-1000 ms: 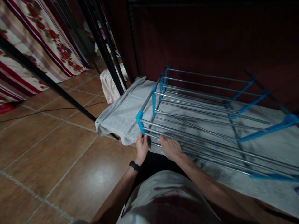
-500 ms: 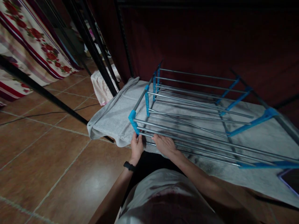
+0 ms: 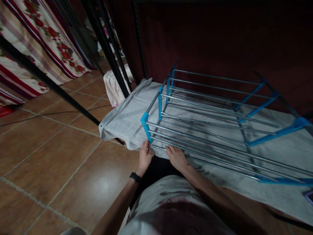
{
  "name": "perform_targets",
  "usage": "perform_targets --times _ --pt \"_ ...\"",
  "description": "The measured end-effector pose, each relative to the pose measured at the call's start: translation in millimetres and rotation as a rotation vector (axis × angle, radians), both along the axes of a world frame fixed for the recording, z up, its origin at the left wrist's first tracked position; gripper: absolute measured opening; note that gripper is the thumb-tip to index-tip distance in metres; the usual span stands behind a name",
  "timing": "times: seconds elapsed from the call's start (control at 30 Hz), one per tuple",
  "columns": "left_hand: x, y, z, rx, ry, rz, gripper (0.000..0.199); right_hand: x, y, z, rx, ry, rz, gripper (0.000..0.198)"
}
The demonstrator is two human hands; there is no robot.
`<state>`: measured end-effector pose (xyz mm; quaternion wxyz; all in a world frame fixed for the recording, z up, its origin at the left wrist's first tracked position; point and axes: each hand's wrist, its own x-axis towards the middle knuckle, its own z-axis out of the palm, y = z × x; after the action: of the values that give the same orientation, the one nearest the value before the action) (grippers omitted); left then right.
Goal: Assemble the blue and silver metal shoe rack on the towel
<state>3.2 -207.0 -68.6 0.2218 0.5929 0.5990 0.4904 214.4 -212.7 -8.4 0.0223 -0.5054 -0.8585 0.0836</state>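
A rack of grey metal rods with blue plastic end brackets lies in front of me, several of its rods running left to right. My left hand, a dark band on its wrist, is closed at the lower end of the near left blue bracket, where the lowest front rod meets it. Part of that joint is hidden by the fingers. Further right along the same rod, my right hand curls its fingers over it from the near side. Two thin rods cross loosely inside the rack.
Beneath the rack a grey cloth covers a low surface. Black metal poles slant at the left, with a striped cloth behind them. A floral curtain hangs over the tiled floor, where a cable runs. A dark-edged device sits at far right.
The whole view has shifted, so the rack appears further right. My right hand has moved slightly down the front, onto the lowest rod. My left hand stays at the bracket's lower end.
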Motion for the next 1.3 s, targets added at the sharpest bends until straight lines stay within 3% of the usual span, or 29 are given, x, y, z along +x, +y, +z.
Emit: perform_targets --times 0.2,0.67,1.03,1.3 --pt "1.4 7.0 4.6 -0.042 0.010 -0.004 0.046 -7.9 19.6 11.2 -0.146 -0.023 -0.061 0.037" --pt "12.5 13.5 15.9 -0.099 0.066 0.069 0.016 -17.9 24.2 12.6 -0.242 -0.024 -0.109 0.042" --pt "19.6 11.5 18.0 -0.104 0.063 0.104 0.017 -17.7 28.2 9.6 -0.271 -0.037 -0.097 0.041" --pt "18.1 11.7 13.9 -0.093 0.088 0.102 0.021 -19.5 32.7 13.4 -0.204 -0.015 -0.065 0.041"
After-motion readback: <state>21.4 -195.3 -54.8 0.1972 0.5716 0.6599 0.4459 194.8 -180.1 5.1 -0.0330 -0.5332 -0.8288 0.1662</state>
